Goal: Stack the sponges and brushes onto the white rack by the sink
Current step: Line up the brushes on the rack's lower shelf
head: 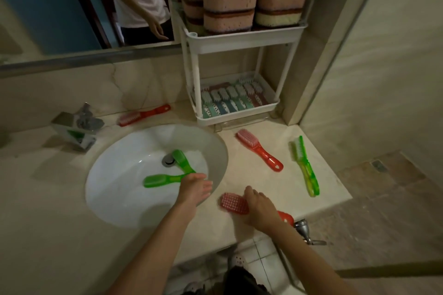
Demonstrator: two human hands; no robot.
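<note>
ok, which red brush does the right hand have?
The front-edge red brush: the right hand holds its handle. The red brush by the tap and the red brush before the rack lie untouched.

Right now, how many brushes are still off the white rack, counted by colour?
Red brushes: 3, one of them under the right hand.
Green brushes: 3, two of them in the sink; the one near the counter edge may be a pair lying together.
Total: 6.
</note>
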